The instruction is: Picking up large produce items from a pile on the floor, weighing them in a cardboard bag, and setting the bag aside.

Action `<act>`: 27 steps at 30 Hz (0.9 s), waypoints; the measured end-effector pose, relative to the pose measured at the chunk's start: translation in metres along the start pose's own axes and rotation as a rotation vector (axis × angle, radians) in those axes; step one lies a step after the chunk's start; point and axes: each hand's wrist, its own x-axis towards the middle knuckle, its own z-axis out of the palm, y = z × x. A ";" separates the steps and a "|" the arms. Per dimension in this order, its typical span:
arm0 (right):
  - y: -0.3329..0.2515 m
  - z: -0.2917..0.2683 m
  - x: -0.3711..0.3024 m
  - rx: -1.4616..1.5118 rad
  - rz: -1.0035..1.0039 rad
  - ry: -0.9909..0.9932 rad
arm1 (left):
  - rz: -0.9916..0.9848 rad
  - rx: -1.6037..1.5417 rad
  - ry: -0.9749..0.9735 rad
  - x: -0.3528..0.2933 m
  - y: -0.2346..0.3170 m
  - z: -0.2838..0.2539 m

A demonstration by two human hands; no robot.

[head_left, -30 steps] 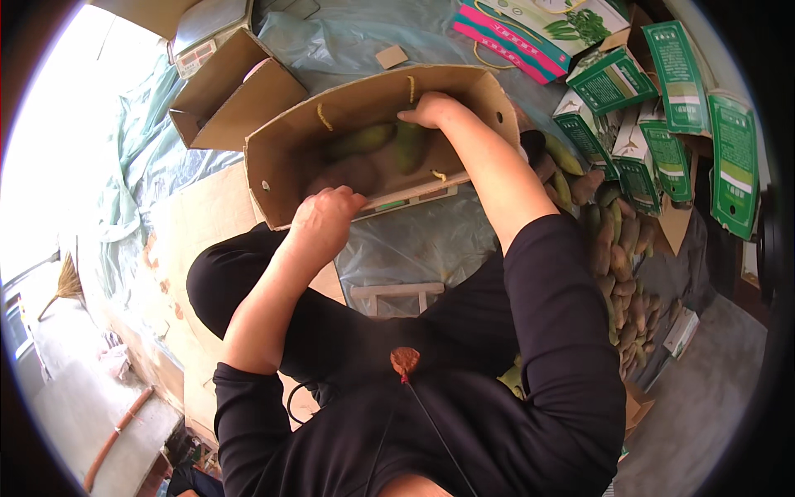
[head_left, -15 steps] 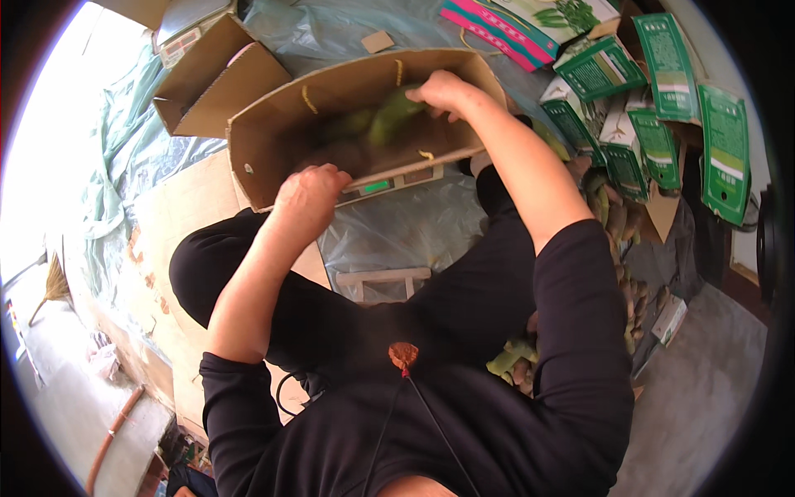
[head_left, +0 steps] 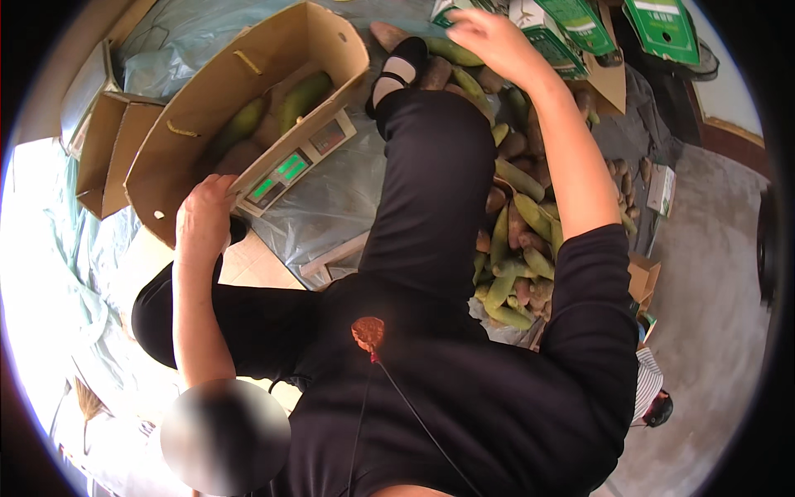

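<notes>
My left hand (head_left: pixel 204 214) is closed over the near edge of a long open cardboard box (head_left: pixel 190 91) with yellow cord handles. Inside the box lie a few long green vegetables (head_left: pixel 306 98), which look like green radishes, and some brownish-red ones (head_left: pixel 240 157). The box rests on a scale (head_left: pixel 298 161) with a lit green display. Off to the far right, my right hand (head_left: pixel 489 41) is held over the edge of a vegetable pile (head_left: pixel 517 224). Its fingers look stretched out and apart, slightly blurred, and nothing shows in them.
Green-and-white cartons (head_left: pixel 571 33) stand beyond my right hand. A smaller open cardboard box (head_left: pixel 116 149) sits left of the long one. Clear plastic sheeting (head_left: pixel 331 199) covers the floor. A person in a striped top (head_left: pixel 650 385) is at lower right; another, blurred, is at lower left.
My right hand has left the box and a green radish there, moving right toward the pile. My left hand stays on the box edge. The view has turned rightward.
</notes>
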 end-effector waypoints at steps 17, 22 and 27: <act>0.194 0.091 -0.284 -0.748 1.062 -0.536 | -0.111 -0.185 -0.090 -0.002 0.001 -0.014; 0.184 0.098 -0.272 -0.848 0.986 -0.654 | -0.157 -0.134 -0.135 -0.005 -0.009 -0.010; 0.220 0.120 -0.292 -0.815 0.898 -0.629 | -0.155 -0.142 -0.132 -0.006 -0.008 -0.008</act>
